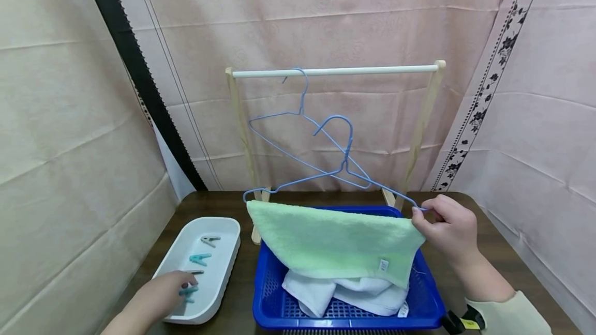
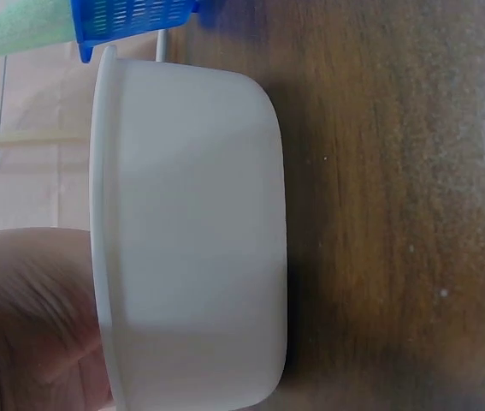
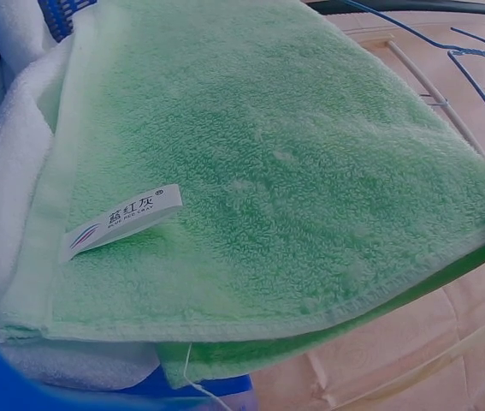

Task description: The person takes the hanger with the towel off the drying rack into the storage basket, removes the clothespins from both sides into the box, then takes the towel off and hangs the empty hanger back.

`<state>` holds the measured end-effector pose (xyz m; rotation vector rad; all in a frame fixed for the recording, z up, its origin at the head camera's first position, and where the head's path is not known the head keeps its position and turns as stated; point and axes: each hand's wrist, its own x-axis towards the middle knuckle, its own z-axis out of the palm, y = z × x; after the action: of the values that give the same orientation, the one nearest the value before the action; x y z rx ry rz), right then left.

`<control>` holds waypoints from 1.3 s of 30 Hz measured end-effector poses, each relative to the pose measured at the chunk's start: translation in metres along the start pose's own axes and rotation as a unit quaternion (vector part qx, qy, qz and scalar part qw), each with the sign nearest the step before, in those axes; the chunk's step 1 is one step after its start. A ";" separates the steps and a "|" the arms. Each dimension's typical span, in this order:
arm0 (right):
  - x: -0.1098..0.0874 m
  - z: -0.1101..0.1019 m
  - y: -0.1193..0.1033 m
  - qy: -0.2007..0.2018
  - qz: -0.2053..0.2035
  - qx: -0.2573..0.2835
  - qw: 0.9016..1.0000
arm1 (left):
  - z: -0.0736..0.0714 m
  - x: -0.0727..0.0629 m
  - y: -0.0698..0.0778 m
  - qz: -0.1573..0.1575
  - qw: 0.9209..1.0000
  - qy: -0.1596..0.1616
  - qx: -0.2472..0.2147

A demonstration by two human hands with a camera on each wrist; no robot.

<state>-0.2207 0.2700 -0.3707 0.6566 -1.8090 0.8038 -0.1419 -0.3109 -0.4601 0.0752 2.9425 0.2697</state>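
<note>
My right hand [image 1: 449,224] pinches the right end of a blue wire hanger [image 1: 346,156] together with the corner of a light green towel [image 1: 335,242]. The towel hangs folded over the hanger's lower bar, its white label [image 3: 127,218] clear in the right wrist view. Over at the left, my left hand [image 1: 160,296] reaches into a white tray [image 1: 169,252], fingers curled at a teal clothespin [image 1: 188,291] and partly covering it. Another teal clothespin [image 1: 200,258] and a grey one [image 1: 210,240] lie farther back. In the left wrist view the tray wall [image 2: 195,231] hides the fingertips.
Below the green towel, a blue basket [image 1: 349,323] holds white towels [image 1: 358,293]. Behind it stands a small rack with a white rail [image 1: 363,71], where a second blue hanger [image 1: 302,94] hangs. All this is on a dark wooden table [image 1: 207,203] before pale curtains.
</note>
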 end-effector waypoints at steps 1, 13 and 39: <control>0.000 -0.001 0.000 0.000 0.001 0.000 1.000 | 0.000 0.000 0.000 0.005 1.000 0.008 0.003; 0.004 -0.005 0.000 0.004 -0.012 -0.009 1.000 | -0.013 0.005 0.011 0.010 0.999 0.052 0.003; 0.017 -0.013 -0.007 -0.007 -0.020 -0.030 0.999 | -0.056 0.021 0.108 0.048 0.937 0.177 -0.297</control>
<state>-0.2143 0.2742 -0.3494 0.6597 -1.8202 0.7176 -0.1699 -0.2136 -0.3900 0.0929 3.0495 1.2902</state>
